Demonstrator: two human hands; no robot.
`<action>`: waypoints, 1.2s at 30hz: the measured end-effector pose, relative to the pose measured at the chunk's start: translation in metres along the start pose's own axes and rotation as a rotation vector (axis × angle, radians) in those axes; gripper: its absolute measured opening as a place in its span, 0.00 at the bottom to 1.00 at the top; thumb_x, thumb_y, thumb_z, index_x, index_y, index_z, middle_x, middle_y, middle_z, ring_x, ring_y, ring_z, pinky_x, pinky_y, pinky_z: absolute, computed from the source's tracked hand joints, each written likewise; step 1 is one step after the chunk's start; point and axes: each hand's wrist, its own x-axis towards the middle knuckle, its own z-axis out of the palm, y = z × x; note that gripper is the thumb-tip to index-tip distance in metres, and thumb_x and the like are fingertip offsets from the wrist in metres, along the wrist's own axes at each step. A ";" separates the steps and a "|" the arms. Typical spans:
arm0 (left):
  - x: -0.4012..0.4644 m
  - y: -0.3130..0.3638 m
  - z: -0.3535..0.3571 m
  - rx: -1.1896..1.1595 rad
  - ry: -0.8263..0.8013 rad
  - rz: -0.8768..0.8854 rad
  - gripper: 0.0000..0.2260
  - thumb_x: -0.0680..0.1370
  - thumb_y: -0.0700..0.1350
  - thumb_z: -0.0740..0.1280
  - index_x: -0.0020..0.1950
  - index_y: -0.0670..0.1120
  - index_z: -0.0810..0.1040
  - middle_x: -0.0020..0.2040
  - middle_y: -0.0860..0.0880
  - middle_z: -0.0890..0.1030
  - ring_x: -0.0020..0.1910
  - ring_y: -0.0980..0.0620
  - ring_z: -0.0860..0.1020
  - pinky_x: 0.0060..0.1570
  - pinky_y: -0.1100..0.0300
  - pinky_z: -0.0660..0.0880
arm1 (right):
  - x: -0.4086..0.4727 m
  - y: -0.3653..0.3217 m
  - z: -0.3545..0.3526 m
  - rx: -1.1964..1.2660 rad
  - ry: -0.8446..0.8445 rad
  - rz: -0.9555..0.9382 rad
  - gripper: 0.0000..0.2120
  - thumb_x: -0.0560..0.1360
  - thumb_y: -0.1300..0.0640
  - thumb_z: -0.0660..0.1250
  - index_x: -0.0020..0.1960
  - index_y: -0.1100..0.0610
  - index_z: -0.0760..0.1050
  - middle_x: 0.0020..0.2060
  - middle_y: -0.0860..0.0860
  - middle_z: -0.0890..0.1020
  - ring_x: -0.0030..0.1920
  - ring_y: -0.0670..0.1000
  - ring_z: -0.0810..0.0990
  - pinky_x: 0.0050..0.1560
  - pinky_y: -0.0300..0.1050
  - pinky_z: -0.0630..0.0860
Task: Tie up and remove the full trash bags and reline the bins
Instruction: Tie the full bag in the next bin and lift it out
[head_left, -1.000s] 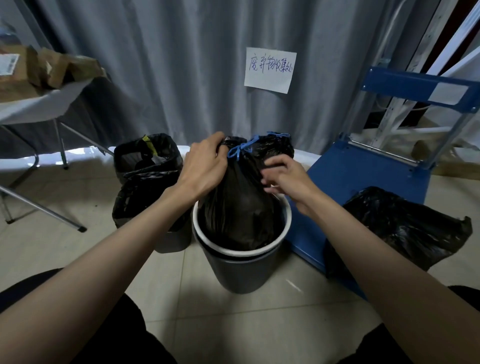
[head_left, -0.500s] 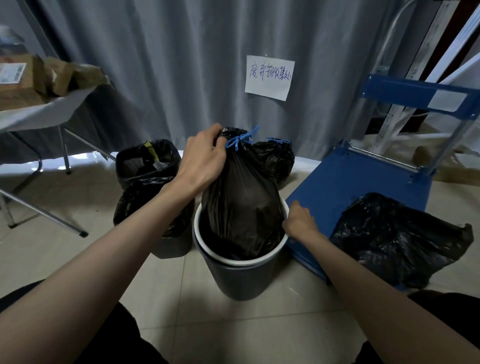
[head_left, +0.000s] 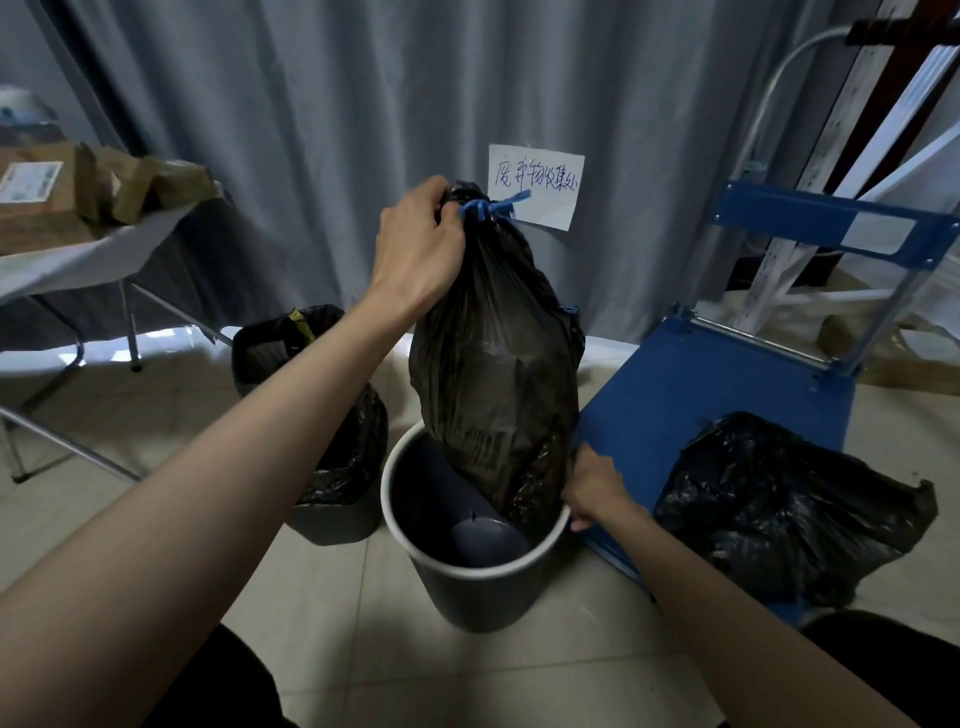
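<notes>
My left hand (head_left: 418, 249) grips the gathered neck of a full black trash bag (head_left: 493, 364), tied with a blue drawstring (head_left: 493, 207). The bag hangs mostly out of the grey bin (head_left: 467, 587), only its bottom still inside the white rim. The bin's dark bare inside shows below it. My right hand (head_left: 589, 486) grips the bin's rim on the right side. A second bin (head_left: 332, 457) lined with a black bag stands to the left, and another black-lined bin (head_left: 275, 343) is behind it.
A blue hand cart (head_left: 701, 395) lies on the floor at right with a filled black bag (head_left: 779, 509) on it. A folding table (head_left: 62, 265) with cardboard boxes is at left. A grey curtain with a paper note (head_left: 537, 186) hangs behind. White metal racking stands at far right.
My left hand has lifted the tied bag up, so it has risen most of the way out of the bin. My right hand dropped from the bag's neck to the bin rim.
</notes>
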 end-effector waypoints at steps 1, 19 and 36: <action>0.006 0.005 0.000 -0.011 0.002 0.003 0.13 0.75 0.47 0.54 0.47 0.43 0.75 0.42 0.45 0.81 0.46 0.39 0.79 0.49 0.42 0.78 | 0.001 -0.005 -0.005 0.004 0.070 -0.024 0.15 0.78 0.63 0.63 0.63 0.58 0.67 0.58 0.59 0.72 0.50 0.62 0.79 0.36 0.50 0.81; 0.129 0.017 0.095 -0.125 -0.102 0.113 0.11 0.80 0.39 0.57 0.40 0.48 0.72 0.34 0.56 0.74 0.33 0.59 0.72 0.34 0.64 0.66 | 0.084 -0.124 -0.129 0.518 0.478 -0.350 0.35 0.69 0.34 0.67 0.70 0.48 0.65 0.62 0.52 0.69 0.49 0.57 0.82 0.28 0.42 0.81; 0.089 -0.158 0.262 0.227 -0.575 0.090 0.05 0.78 0.42 0.60 0.51 0.44 0.75 0.51 0.36 0.81 0.51 0.35 0.78 0.47 0.48 0.74 | 0.221 -0.030 -0.010 0.473 0.066 0.136 0.22 0.82 0.53 0.59 0.74 0.55 0.61 0.62 0.60 0.75 0.51 0.61 0.81 0.29 0.48 0.81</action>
